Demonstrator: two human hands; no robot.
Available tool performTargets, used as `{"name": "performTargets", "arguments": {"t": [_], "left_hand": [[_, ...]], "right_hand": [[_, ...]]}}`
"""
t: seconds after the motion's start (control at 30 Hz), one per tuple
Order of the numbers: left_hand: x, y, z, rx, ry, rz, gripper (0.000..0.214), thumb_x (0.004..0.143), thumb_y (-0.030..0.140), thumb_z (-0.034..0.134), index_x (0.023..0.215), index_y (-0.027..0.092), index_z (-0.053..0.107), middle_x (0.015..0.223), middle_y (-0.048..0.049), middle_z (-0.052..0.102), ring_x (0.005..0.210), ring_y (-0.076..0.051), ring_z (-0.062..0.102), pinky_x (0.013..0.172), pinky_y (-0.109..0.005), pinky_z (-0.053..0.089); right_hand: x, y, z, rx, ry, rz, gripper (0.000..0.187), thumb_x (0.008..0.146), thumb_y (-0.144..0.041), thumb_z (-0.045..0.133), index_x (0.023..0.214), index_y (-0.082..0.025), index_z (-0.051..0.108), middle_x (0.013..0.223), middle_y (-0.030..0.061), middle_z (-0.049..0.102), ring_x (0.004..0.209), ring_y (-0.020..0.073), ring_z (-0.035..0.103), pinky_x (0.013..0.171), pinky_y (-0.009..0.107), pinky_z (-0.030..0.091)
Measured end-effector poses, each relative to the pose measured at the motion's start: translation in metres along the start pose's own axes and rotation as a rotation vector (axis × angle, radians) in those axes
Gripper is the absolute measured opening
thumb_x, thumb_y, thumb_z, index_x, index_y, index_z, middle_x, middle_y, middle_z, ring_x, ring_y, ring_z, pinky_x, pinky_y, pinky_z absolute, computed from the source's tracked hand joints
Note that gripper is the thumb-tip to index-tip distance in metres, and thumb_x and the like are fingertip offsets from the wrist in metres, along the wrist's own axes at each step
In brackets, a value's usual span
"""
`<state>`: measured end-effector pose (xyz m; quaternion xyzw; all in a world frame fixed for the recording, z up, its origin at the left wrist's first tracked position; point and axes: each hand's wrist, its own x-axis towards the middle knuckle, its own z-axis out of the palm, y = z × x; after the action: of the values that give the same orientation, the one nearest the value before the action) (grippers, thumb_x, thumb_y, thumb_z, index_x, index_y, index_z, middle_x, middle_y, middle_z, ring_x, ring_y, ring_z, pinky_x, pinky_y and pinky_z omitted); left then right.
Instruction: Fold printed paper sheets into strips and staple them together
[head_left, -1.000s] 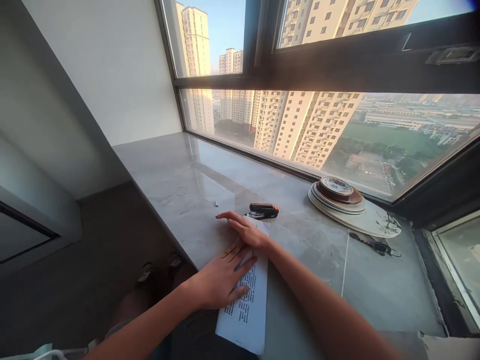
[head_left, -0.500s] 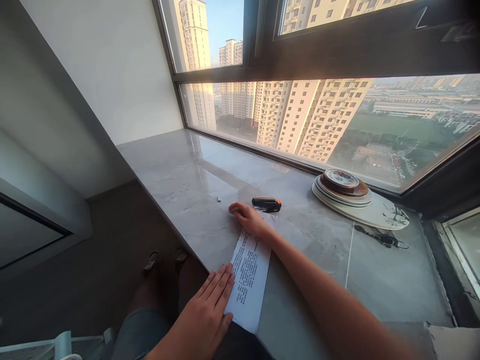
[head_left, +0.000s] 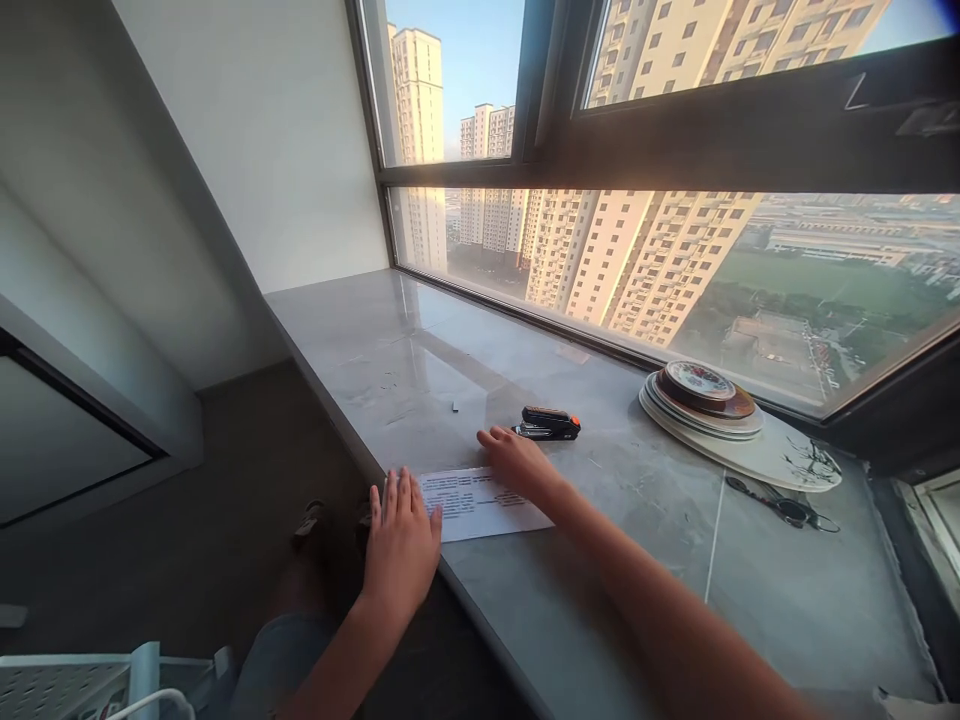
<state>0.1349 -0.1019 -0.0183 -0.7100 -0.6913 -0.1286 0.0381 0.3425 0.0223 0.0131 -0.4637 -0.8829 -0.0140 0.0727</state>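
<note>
A white strip of folded paper (head_left: 469, 515) with printed text lies on the grey stone sill, crosswise before me. My left hand (head_left: 405, 540) rests on its left end by the sill's front edge, fingers stretched out and slightly spread. Over the right part of the paper lies my right hand (head_left: 521, 465), palm down, its fingers reaching left past the far edge and hiding some print. Just beyond those fingers sits a black stapler (head_left: 547, 424) with an orange tip, touched by neither palm.
A small grey bit (head_left: 454, 407) lies on the sill (head_left: 352, 360). Stacked plates (head_left: 705, 405) stand by the window at the right, with dark sunglasses (head_left: 795, 512) in front. A white rack (head_left: 142, 680) is at the lower left, below the sill.
The paper has turned from pointing away from me to lying crosswise. My left hand has moved up and left with its end; my right hand stays over the other part.
</note>
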Motion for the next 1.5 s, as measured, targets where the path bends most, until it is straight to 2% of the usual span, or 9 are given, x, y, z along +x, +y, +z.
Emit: {"name": "performTargets", "arguments": {"t": [0.13, 0.3, 0.53, 0.63, 0.77, 0.83, 0.93, 1.13, 1.5], "left_hand": [[0.043, 0.002, 0.004, -0.011, -0.077, -0.144, 0.073, 0.103, 0.044, 0.029, 0.152, -0.009, 0.039, 0.162, -0.0329, 0.03, 0.154, -0.044, 0.025, 0.124, -0.062, 0.024], [0.075, 0.019, 0.018, -0.03, -0.094, -0.095, 0.073, 0.101, 0.039, 0.037, 0.155, -0.009, 0.033, 0.163, -0.0323, 0.024, 0.155, -0.04, 0.023, 0.125, -0.056, 0.026], [0.076, 0.026, 0.017, -0.127, -0.257, 0.479, 0.07, 0.103, 0.035, 0.034, 0.163, 0.003, 0.018, 0.17, -0.0205, 0.01, 0.159, -0.029, 0.007, 0.129, -0.05, 0.017], [0.087, 0.032, 0.0, -0.167, -0.362, 0.597, 0.066, 0.105, 0.036, 0.03, 0.164, 0.009, 0.019, 0.172, -0.0151, 0.012, 0.16, -0.026, 0.007, 0.13, -0.046, 0.016], [0.107, 0.049, -0.007, -0.145, -0.448, 0.514, 0.059, 0.107, 0.032, 0.022, 0.162, 0.012, 0.03, 0.169, -0.0149, 0.025, 0.159, -0.029, 0.017, 0.127, -0.055, 0.019], [0.111, 0.058, 0.001, -0.134, -0.402, 0.462, 0.061, 0.106, 0.035, 0.025, 0.161, 0.01, 0.03, 0.17, -0.0163, 0.023, 0.159, -0.031, 0.014, 0.127, -0.057, 0.018], [0.11, 0.066, 0.017, -0.153, -0.3, 0.418, 0.063, 0.105, 0.036, 0.024, 0.162, 0.009, 0.026, 0.172, -0.0148, 0.014, 0.16, -0.029, 0.009, 0.129, -0.054, 0.014], [0.117, 0.074, 0.027, -0.151, -0.301, 0.498, 0.069, 0.101, 0.034, 0.028, 0.163, 0.006, 0.02, 0.172, -0.0116, 0.015, 0.16, -0.025, 0.009, 0.131, -0.049, 0.009], [0.13, 0.107, 0.032, -0.136, -0.334, 0.564, 0.071, 0.101, 0.038, 0.024, 0.165, 0.008, 0.014, 0.172, -0.013, 0.013, 0.16, -0.027, 0.007, 0.13, -0.053, 0.009]], "right_hand": [[-0.008, -0.022, -0.025, -0.081, -0.226, 0.031, 0.028, 0.088, -0.002, 0.048, 0.106, -0.012, 0.067, 0.091, 0.0157, 0.073, 0.081, 0.0275, 0.073, 0.067, 0.033, 0.049], [-0.02, -0.06, -0.043, -0.066, -0.423, -0.047, 0.026, 0.085, -0.005, 0.055, 0.098, -0.013, 0.075, 0.095, 0.0193, 0.076, 0.091, 0.0322, 0.075, 0.071, 0.037, 0.055], [-0.022, -0.035, -0.064, 0.177, -0.538, -0.367, 0.017, 0.07, -0.009, 0.065, 0.077, -0.02, 0.075, 0.077, 0.007, 0.075, 0.061, 0.0194, 0.062, 0.059, 0.03, 0.045], [-0.012, 0.006, -0.075, 0.469, -0.165, -0.332, 0.015, 0.076, -0.013, 0.059, 0.072, -0.023, 0.069, 0.062, -0.0017, 0.064, 0.055, 0.0135, 0.049, 0.06, 0.027, 0.039], [-0.007, 0.056, -0.06, 0.599, 0.759, 0.319, 0.015, 0.083, -0.019, 0.046, 0.086, -0.021, 0.061, 0.063, -0.0027, 0.052, 0.058, 0.0147, 0.044, 0.063, 0.028, 0.038], [-0.012, 0.075, -0.042, 0.558, 0.958, 0.465, 0.014, 0.086, -0.022, 0.044, 0.084, -0.021, 0.057, 0.068, -0.0006, 0.053, 0.063, 0.0165, 0.046, 0.067, 0.029, 0.039], [-0.02, 0.097, -0.017, 0.513, 0.882, 0.4, 0.015, 0.088, -0.024, 0.043, 0.082, -0.022, 0.056, 0.078, 0.0035, 0.059, 0.078, 0.0206, 0.054, 0.078, 0.032, 0.042], [-0.021, 0.117, 0.004, 0.517, 0.377, 0.264, 0.039, 0.101, -0.038, 0.032, 0.072, -0.023, 0.053, 0.074, 0.0028, 0.061, 0.08, 0.0209, 0.055, 0.079, 0.03, 0.041], [-0.051, 0.135, -0.001, 0.503, 0.343, 0.491, 0.041, 0.098, -0.041, 0.033, 0.068, -0.022, 0.055, 0.068, 0.0032, 0.063, 0.067, 0.0196, 0.056, 0.066, 0.029, 0.037]]}}
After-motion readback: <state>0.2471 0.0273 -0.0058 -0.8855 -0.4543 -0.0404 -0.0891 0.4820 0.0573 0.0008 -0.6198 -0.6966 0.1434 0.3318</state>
